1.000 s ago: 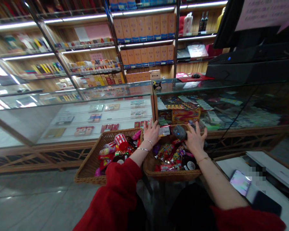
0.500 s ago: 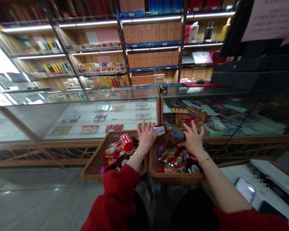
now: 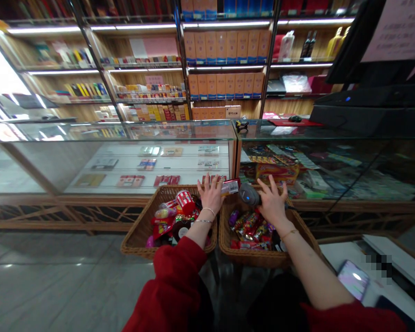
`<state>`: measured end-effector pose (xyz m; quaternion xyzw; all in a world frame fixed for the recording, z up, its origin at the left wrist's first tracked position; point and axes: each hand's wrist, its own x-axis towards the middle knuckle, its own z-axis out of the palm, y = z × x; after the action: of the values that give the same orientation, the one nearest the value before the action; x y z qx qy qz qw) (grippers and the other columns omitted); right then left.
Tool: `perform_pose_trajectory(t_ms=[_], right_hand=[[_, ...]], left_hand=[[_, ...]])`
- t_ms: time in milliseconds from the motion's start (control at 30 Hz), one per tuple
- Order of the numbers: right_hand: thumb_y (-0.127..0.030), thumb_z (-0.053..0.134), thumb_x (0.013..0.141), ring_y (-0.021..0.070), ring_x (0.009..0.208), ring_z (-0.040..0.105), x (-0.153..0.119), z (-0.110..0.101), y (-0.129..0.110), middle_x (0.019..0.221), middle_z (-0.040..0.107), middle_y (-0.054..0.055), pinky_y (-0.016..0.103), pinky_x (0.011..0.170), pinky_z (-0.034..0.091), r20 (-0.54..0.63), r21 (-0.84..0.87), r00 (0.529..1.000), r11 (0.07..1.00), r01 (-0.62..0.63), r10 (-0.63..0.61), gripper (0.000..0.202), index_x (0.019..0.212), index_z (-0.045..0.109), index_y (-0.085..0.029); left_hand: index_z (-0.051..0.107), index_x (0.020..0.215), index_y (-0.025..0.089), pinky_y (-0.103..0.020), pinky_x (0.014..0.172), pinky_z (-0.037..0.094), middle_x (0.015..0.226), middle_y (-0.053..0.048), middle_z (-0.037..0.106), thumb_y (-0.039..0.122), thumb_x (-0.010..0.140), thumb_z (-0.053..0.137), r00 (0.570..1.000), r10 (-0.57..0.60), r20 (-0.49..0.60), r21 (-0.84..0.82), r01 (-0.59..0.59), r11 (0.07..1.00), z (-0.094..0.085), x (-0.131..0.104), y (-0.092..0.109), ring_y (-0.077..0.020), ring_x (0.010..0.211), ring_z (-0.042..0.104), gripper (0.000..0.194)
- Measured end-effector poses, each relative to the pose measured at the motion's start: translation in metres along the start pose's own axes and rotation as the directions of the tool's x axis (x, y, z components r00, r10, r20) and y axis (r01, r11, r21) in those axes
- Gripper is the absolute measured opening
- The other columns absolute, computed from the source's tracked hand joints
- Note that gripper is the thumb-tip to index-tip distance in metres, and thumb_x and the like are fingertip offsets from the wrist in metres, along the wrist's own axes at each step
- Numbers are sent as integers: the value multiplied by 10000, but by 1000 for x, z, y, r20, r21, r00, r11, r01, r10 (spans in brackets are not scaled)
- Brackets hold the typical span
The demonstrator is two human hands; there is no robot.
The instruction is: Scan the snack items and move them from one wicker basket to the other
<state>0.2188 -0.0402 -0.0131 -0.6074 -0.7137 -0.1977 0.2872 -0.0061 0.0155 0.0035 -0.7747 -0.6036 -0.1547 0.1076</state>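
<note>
Between the fingers of my left hand (image 3: 211, 196) is a small red snack packet (image 3: 231, 186), its white barcode label facing right. My right hand (image 3: 274, 202) grips a dark grey barcode scanner (image 3: 249, 194) with a small blue light on it. The scanner's head is close to the packet's label, and its handle is mostly hidden by my hand. Below my left hand stands a wicker basket (image 3: 138, 234) of mixed sweets, with a red-and-white striped cup (image 3: 186, 201) on top. Under my right hand a second wicker basket (image 3: 252, 259) holds wrapped candies (image 3: 251, 226).
A glass display counter (image 3: 152, 168) runs behind the baskets, with stocked shelves beyond. At the right a phone (image 3: 353, 279) lies on a white surface (image 3: 335, 252). A dark monitor (image 3: 352, 46) stands on the counter at the upper right.
The scanner and my right hand have shifted slightly left, closer to the packet. My left hand still holds the packet. The whole view has moved a little.
</note>
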Motion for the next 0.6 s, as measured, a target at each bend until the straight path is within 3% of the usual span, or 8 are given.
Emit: perform_pose_trajectory(t_ms=[300,600], right_hand=[[-105,590,688,368,1536,244,-3,5,0,1512,563,65,731,1189,84,-43,20,999,1000,23,-22,314,956,715,-212],[-108,585,692,370,1547,225,-4,7,1,1511,564,70,728,1189,88,-36,16,999,1000,21,-21,317,962,714,-212]], left_hand=[[509,1480,342,-702,1244,81,1624,-39,423,302,803,755,986,16,-164,-43,-23,999,15,1,-1,-381,1562,185,722],[522,1470,326,-702,1244,77,1615,-49,436,292,793,767,985,16,-169,-52,-25,998,16,1,-2,-376,1559,199,721]])
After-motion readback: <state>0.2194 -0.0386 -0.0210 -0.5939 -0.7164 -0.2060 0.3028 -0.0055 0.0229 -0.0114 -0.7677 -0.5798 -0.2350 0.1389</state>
